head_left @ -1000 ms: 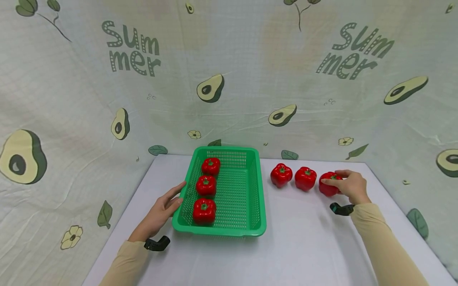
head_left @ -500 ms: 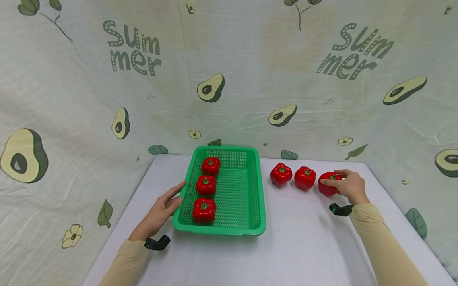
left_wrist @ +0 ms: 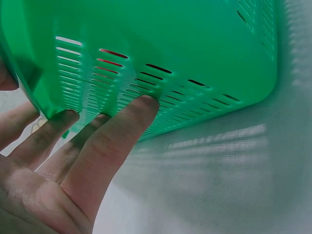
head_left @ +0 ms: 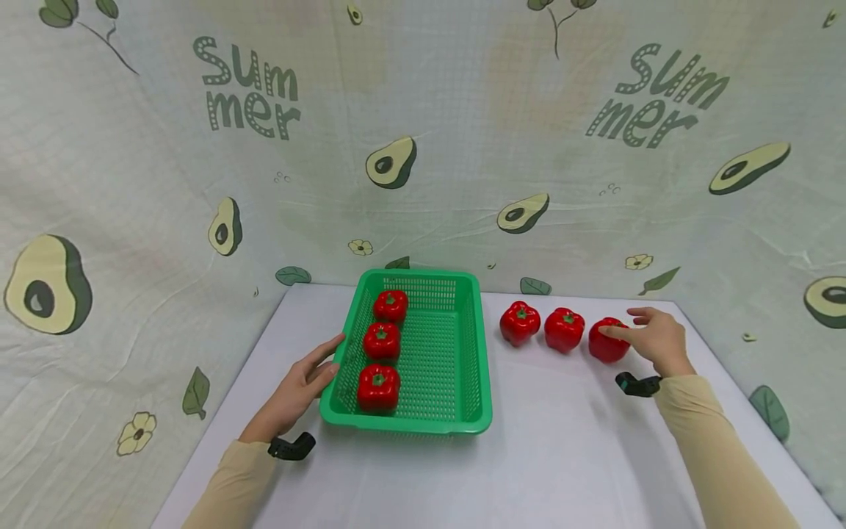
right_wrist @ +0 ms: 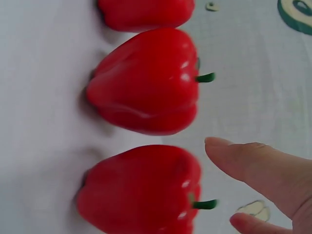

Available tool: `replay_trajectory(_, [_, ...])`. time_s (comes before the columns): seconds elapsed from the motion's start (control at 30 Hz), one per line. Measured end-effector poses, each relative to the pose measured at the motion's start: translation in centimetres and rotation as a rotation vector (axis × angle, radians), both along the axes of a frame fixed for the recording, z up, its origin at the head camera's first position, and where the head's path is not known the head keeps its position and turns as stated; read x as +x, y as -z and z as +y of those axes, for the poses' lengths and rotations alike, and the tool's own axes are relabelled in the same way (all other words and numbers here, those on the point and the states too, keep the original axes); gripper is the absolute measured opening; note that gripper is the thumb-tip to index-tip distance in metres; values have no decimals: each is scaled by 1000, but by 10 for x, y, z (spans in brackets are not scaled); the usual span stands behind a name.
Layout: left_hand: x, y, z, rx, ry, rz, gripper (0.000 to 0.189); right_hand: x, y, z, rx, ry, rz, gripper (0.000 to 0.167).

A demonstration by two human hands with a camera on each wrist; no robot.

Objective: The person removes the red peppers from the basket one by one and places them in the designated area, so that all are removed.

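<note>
Standing nearest right hand (head_left: 663,344): rightmost pepper (head_left: 604,350), red and upright on white table (head_left: 555,441), just to left of right palm.
Pepper's long axis: up and down, stem (right_wrist: 205,204) on top, base on the tabletop.
Right hand's spread: thumb and fingers wide apart, nothing held; thumb across pepper's upper part in head view, yet set off on the stem side in right wrist view; touching or not, cannot tell.
Nearer hand: right by far; left hand (head_left: 294,393) well apart from this pepper, with green basket (head_left: 485,367) between.
Row beyond right thumb: middle pepper (head_left: 565,330), then leftmost pepper (head_left: 519,323), both left of right hand, on the way toward the basket.
Left hand's state: fingers spread and loosely extended, fingertips against slotted outer wall on the basket's near-left side; no pinch seen.
Basket's place: right of left hand, well left of right hand; long axis pointing away from the body.
Basket's load: front pepper (head_left: 379,388), center pepper (head_left: 382,343) and rear pepper (head_left: 391,306), in a column along the wall by left hand.
Behind both hands' workspace: printed cloth (head_left: 456,110).
</note>
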State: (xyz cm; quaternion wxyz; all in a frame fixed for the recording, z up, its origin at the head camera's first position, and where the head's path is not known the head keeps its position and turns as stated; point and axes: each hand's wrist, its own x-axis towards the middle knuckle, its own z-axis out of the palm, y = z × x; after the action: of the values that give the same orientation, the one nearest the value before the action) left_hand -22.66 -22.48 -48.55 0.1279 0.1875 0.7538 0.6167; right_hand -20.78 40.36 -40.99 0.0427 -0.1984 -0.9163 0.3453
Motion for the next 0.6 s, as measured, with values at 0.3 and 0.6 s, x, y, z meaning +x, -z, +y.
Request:
replay_trajectory(0.3, [1,-2,0,3,-6,-12,64,0,-39,-37,119,-67,59,83])
replay_trajectory(0.6, [2,-1,2,17,-6,-21,64,6,-70,-95,73,-268,102,82])
